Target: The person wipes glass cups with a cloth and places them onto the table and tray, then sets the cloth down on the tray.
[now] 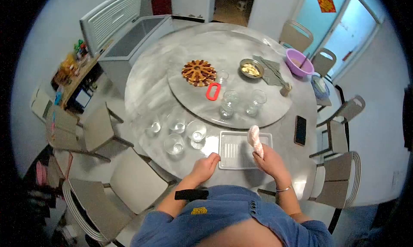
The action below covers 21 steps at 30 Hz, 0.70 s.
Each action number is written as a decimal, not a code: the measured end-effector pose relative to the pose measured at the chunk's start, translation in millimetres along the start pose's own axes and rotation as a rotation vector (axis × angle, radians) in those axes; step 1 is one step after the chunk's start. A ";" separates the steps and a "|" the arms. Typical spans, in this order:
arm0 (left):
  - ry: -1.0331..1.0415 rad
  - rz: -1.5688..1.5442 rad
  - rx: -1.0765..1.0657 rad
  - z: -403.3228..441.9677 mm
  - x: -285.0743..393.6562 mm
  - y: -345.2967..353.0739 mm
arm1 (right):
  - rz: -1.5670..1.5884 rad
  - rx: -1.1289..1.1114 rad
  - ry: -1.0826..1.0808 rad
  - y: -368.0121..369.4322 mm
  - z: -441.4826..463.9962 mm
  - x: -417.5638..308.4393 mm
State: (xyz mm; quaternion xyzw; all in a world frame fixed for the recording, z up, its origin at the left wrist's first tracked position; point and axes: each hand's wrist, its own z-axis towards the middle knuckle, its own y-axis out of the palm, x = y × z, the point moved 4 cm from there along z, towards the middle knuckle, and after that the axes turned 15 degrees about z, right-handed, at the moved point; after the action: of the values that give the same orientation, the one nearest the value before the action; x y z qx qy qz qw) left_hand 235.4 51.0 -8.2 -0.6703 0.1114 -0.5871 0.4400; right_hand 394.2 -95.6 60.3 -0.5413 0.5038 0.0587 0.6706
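A white rectangular tray [236, 161] with a ribbed bottom lies near the table's front edge. My left hand [204, 167] is closed at the tray's left edge, its fingers against the rim. Above the tray's right side, my right hand [270, 161] grips a pale pink cloth [254, 139], bunched up and rising from the fist. Left of the tray stand several clear glasses, among them one glass [197, 131] close to the tray and another [174, 144] nearer me. A black phone [300, 130] lies on the table to the right.
The raised turntable [193, 101] carries a brown patterned trivet [198, 73], a red ring-shaped object [213, 92], several glasses, a metal bowl [251, 69] with pale pieces and a grey cloth [271, 71]. A purple basin [298, 62] stands at the right edge. Chairs surround the table.
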 end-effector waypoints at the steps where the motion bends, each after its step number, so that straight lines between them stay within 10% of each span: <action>1: 0.022 0.004 -0.017 2.3 0.6 1.4 | -0.036 0.023 -0.004 2.1 0.9 1.6; 9: -0.012 0.044 -0.182 3.2 -4.9 25.0 | -0.250 0.022 -0.102 44.0 17.4 44.1; 15: -0.083 -0.016 -0.390 1.5 1.5 40.0 | -0.092 -0.463 0.075 19.4 43.3 64.9; 21: -0.099 -0.056 -0.413 1.1 9.1 71.5 | -0.167 0.050 0.048 -89.8 159.9 91.7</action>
State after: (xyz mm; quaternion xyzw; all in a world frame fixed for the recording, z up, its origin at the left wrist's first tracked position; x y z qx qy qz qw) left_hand 265.2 3.4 -53.3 -0.7770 0.1891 -0.5303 0.2815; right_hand 592.6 -49.4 37.4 -0.5656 0.4742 -0.0229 0.6743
